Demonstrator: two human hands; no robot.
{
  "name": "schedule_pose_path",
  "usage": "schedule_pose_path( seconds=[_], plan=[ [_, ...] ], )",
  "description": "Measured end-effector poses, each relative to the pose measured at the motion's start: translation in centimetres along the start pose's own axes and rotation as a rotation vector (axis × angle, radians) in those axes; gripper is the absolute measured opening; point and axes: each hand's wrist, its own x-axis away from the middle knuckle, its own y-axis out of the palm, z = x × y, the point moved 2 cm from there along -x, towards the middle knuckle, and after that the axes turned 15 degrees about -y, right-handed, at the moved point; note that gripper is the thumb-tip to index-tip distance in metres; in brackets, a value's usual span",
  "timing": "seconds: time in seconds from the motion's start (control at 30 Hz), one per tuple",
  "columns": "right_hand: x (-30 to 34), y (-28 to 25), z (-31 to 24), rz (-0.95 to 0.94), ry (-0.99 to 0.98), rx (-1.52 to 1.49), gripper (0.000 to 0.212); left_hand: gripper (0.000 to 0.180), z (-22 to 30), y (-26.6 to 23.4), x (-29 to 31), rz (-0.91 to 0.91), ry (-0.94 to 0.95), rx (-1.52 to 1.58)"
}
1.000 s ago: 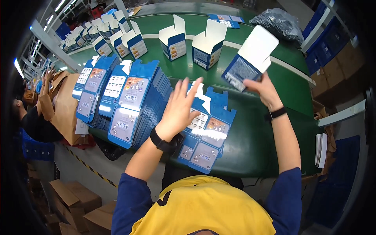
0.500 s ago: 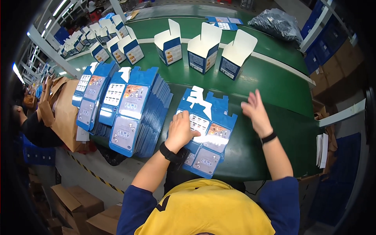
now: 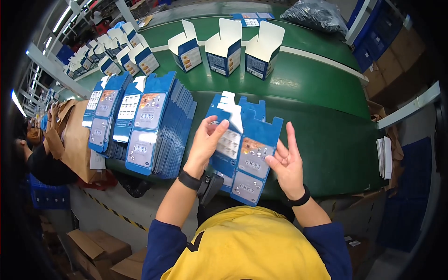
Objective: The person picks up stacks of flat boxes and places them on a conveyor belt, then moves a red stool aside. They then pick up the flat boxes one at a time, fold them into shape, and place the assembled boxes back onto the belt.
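Observation:
A flat, unfolded blue carton (image 3: 255, 151) with grey and white printed panels is raised at a tilt in front of me. My left hand (image 3: 204, 142) grips its left edge, thumb over the front and fingers at the side. At the right edge, my right hand (image 3: 288, 170) has its thumb on the front and some fingers against the border, with the index finger sticking up. Beneath it, more flat cartons (image 3: 252, 108) show on the green work surface.
Left of my hands stand two stacks of flat cartons, a large one (image 3: 149, 126) and a smaller one (image 3: 103, 116). Farther off, open-topped cartons (image 3: 223, 58) are lined up on the green belt (image 3: 308, 79). A grey plastic bag (image 3: 317, 16) lies at the back.
My right hand has come in from the right to the carton's right edge. My left hand has shifted to its upper left edge, and the carton is tilted up.

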Motion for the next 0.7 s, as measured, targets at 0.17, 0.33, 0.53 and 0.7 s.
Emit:
schedule_pose_path(
  seconds=[0.17, 0.33, 0.53, 0.7],
  plan=[
    [2.1, 0.3, -0.9, -0.312, -0.275, 0.269, 0.067, 0.037, 3.5, 1.3, 5.2, -0.109, 0.319, 0.330],
    [0.4, 0.6, -1.8, -0.587, -0.283, 0.501, 0.059, 0.052, 4.0, 2.1, 7.4, -0.116, 0.562, 0.182],
    [-0.8, -0.5, -1.6, -0.271, -0.107, 0.192, 0.130, 0.152, 3.0, 5.6, 9.0, -0.739, 0.484, -0.040],
    [-2.0, -0.5, -2.2, -0.100, -0.323, 0.231, 0.154, 0.132, 0.8, 7.4, 8.9, -0.826, 0.280, -0.143]
  ],
)
